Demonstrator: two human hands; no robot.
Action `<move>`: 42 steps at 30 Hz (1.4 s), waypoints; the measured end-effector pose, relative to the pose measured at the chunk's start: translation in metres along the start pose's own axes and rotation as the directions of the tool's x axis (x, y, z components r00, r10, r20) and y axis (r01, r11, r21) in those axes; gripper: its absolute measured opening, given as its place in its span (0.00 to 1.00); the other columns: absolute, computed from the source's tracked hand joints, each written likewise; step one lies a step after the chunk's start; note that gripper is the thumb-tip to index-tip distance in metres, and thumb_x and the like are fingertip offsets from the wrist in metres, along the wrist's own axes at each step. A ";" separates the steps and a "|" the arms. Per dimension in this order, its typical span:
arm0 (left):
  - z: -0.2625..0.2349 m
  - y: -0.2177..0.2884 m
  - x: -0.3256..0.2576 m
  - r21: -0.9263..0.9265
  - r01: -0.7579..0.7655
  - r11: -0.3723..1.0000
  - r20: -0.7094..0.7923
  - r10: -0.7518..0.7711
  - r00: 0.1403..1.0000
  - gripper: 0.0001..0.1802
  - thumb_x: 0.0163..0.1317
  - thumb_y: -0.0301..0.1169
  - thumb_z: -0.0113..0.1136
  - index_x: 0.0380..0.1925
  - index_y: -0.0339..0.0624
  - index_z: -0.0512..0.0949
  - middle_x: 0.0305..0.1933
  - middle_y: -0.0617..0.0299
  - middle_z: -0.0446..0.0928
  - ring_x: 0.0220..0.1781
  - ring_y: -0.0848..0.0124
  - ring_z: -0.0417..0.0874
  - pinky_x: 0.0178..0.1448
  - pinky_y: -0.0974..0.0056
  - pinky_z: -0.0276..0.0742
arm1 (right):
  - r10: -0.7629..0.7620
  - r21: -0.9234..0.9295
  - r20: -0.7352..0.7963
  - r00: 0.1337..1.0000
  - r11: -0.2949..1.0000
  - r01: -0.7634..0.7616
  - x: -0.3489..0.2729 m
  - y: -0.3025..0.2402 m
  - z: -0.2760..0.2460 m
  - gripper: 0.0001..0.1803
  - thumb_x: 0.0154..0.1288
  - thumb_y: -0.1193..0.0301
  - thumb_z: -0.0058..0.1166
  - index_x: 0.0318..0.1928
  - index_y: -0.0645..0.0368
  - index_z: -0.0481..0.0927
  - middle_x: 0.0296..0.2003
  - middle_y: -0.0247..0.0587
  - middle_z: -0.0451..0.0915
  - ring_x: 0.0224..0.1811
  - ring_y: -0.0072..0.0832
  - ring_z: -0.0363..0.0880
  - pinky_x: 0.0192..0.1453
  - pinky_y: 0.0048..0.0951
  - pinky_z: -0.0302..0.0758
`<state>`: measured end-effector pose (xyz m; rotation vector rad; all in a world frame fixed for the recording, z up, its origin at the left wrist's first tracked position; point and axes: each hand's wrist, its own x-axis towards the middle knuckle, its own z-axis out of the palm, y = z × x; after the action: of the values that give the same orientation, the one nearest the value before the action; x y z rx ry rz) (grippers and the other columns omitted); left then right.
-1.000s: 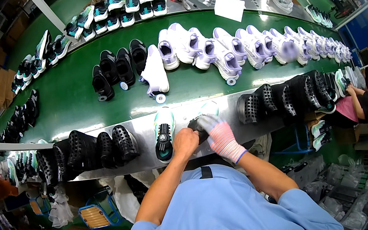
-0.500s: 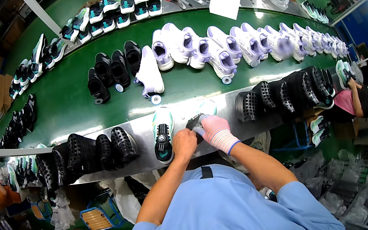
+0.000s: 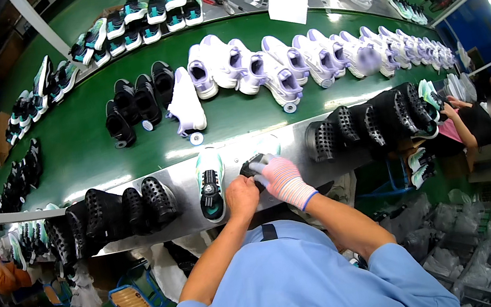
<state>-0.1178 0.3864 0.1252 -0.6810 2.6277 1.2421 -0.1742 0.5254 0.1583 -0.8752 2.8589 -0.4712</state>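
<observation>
On the metal ledge in front of me lies a mint-and-black sneaker (image 3: 268,145), its toe pointing away. My bare left hand (image 3: 243,197) is closed at the near left side of its black upper, fingers curled. My right hand (image 3: 282,180), in a pink-striped white glove with grey fingertips, grips the black upper from the right. Both hands cover most of this shoe, so the detail under the fingers is hidden. Just left of my hands a matching sneaker (image 3: 210,184) sits upright, with a round black dial on its black tongue.
Black hole-patterned shoe-like pieces stand along the ledge at left (image 3: 104,214) and right (image 3: 392,112). Beyond runs a green belt (image 3: 63,165) with white-and-lilac sneakers (image 3: 278,75) and black sneakers (image 3: 147,101). A person (image 3: 464,127) handles shoes at far right. A blue-framed stool (image 3: 130,296) stands lower left.
The whole view has shifted slightly, moving most things left. My gloved fingers have shifted slightly on the black upper; my left hand stays beside it. The person at right has moved their arms.
</observation>
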 end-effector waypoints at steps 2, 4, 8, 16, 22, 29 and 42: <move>-0.001 -0.001 0.001 -0.002 -0.004 1.000 -0.018 0.004 1.000 0.14 0.67 0.37 0.63 0.32 0.35 0.85 0.35 0.38 0.85 0.42 0.39 0.86 0.50 0.42 0.78 | 0.103 0.012 0.093 0.990 0.994 -0.105 0.008 -0.007 0.000 0.20 0.68 0.51 0.61 0.45 0.55 0.85 0.42 0.52 0.85 0.45 0.49 0.86 0.48 0.48 0.83; 0.004 -0.006 0.002 0.006 -0.048 0.999 -0.070 0.049 0.996 0.15 0.66 0.37 0.63 0.31 0.34 0.85 0.33 0.39 0.84 0.39 0.40 0.86 0.47 0.42 0.79 | 0.277 -0.009 0.202 0.939 0.960 -0.281 0.018 -0.015 -0.006 0.19 0.66 0.52 0.63 0.47 0.52 0.85 0.43 0.52 0.84 0.46 0.49 0.86 0.48 0.48 0.83; 0.002 -0.006 0.004 0.043 -0.017 0.999 0.029 0.016 0.999 0.14 0.66 0.35 0.60 0.36 0.33 0.86 0.39 0.37 0.86 0.45 0.39 0.86 0.53 0.41 0.79 | 0.139 0.058 0.099 0.985 0.988 -0.145 0.010 -0.008 -0.017 0.19 0.65 0.54 0.64 0.46 0.55 0.85 0.45 0.52 0.83 0.48 0.49 0.85 0.50 0.48 0.83; 0.007 -0.008 0.008 0.040 -0.053 0.998 -0.007 0.054 0.999 0.13 0.64 0.33 0.60 0.31 0.34 0.85 0.34 0.38 0.85 0.40 0.41 0.86 0.47 0.42 0.79 | 0.400 0.025 0.237 0.885 0.908 -0.417 0.016 -0.024 -0.019 0.20 0.65 0.55 0.64 0.47 0.58 0.84 0.45 0.48 0.84 0.50 0.46 0.85 0.50 0.46 0.84; 0.011 -0.001 0.007 0.038 -0.063 0.997 0.001 0.063 0.998 0.13 0.64 0.34 0.61 0.31 0.35 0.86 0.34 0.38 0.85 0.40 0.41 0.87 0.48 0.42 0.80 | 0.070 0.026 0.127 0.989 0.997 -0.074 0.000 0.009 0.000 0.19 0.66 0.60 0.65 0.51 0.57 0.84 0.45 0.52 0.82 0.48 0.51 0.85 0.49 0.49 0.83; 0.014 -0.002 0.007 0.068 -0.078 0.995 -0.009 0.079 0.997 0.14 0.65 0.36 0.63 0.31 0.34 0.86 0.35 0.38 0.85 0.41 0.41 0.87 0.49 0.43 0.80 | 0.128 0.068 0.128 0.983 0.988 -0.137 -0.003 0.005 -0.019 0.20 0.66 0.58 0.64 0.52 0.57 0.83 0.48 0.56 0.81 0.50 0.52 0.84 0.50 0.50 0.82; 0.021 0.004 0.004 0.040 -0.075 0.996 -0.027 0.076 0.997 0.13 0.63 0.35 0.61 0.30 0.35 0.86 0.33 0.39 0.85 0.39 0.41 0.87 0.47 0.43 0.80 | 0.072 0.123 0.067 0.995 0.989 -0.079 -0.004 0.021 -0.008 0.20 0.67 0.59 0.63 0.50 0.62 0.82 0.52 0.57 0.80 0.51 0.52 0.84 0.52 0.48 0.83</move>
<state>-0.1245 0.4032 0.1129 -0.6026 2.7163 1.2064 -0.1837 0.5462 0.1589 -0.7440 2.7602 -0.5963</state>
